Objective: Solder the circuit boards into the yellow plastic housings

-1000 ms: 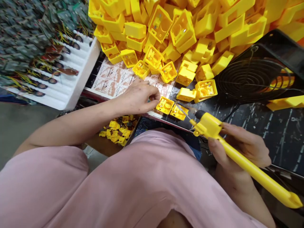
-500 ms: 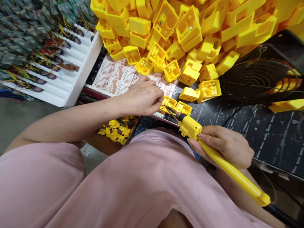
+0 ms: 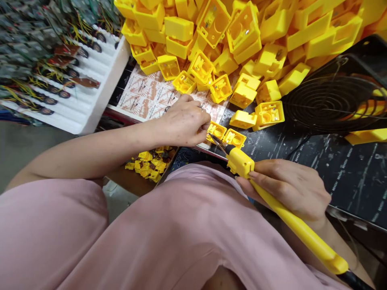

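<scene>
My right hand (image 3: 292,189) is wrapped around the long yellow handle of a soldering iron (image 3: 272,201). The iron's metal end reaches into a small yellow plastic case (image 3: 217,131) at the bench's near edge. My left hand (image 3: 186,123), fingers curled together, is at the left side of that case and seems to grip it; the fingertips are partly hidden. Against the case's right side lies a second open yellow case (image 3: 235,138). Whether the tip touches anything inside cannot be made out.
Yellow cases (image 3: 242,30) are heaped at the back of the bench. On the right stands a black fan (image 3: 323,100) with a wire guard. A white foam tray (image 3: 101,88) with wired parts is at left. Below the edge sits a box of yellow pieces (image 3: 149,165).
My right hand and the iron's handle have shifted slightly, the rear end moving right and down. The iron's end stays at the same case, and my left hand keeps its place there.
</scene>
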`<act>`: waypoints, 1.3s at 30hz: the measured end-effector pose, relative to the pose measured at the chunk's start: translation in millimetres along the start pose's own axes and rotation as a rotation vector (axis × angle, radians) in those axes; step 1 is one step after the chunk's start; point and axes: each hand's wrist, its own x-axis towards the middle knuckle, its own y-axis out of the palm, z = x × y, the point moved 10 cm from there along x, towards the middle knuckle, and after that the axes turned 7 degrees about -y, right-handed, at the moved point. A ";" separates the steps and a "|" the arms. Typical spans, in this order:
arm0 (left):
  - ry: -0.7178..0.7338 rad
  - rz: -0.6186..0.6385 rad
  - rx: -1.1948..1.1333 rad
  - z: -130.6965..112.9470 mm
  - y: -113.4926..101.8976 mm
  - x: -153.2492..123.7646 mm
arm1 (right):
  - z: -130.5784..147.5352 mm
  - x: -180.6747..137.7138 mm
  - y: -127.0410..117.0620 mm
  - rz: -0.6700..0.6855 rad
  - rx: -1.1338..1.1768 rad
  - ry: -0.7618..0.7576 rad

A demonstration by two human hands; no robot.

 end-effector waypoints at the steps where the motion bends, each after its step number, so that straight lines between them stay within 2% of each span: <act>1: -0.002 0.003 -0.002 0.2 0.3 0.3 | -0.4 -0.6 -2.5 -0.005 0.007 0.005; 5: -0.006 0.024 -0.004 0.5 1.8 1.0 | -7.6 -1.6 -13.1 -0.042 -0.029 0.067; 10: -0.030 0.033 0.011 1.7 1.5 1.1 | -9.0 -3.2 -6.3 -0.060 -0.019 0.054; 14: -0.040 0.040 0.010 1.6 1.0 0.3 | -26.0 -29.0 -9.2 -0.196 -0.041 0.213; 17: -0.039 0.040 0.010 1.7 1.0 -0.7 | -28.8 -43.4 -13.9 -0.301 -0.038 0.239; 20: -0.024 0.029 0.006 1.6 0.7 -1.8 | -25.3 -39.5 -8.9 -0.289 0.029 0.213; 27: -0.016 0.017 0.008 1.3 1.5 -2.3 | -9.6 -8.9 2.4 -0.130 -0.040 0.065; 32: -0.028 0.000 0.018 0.5 2.2 0.0 | -4.0 -4.7 2.1 -0.038 0.007 -0.010; 37: -0.036 0.026 0.030 0.8 3.8 0.3 | -17.0 -22.1 -12.5 -0.112 -0.025 0.115; 39: -0.038 0.028 0.022 1.3 2.9 -0.2 | -20.2 -28.5 -13.7 -0.149 -0.023 0.121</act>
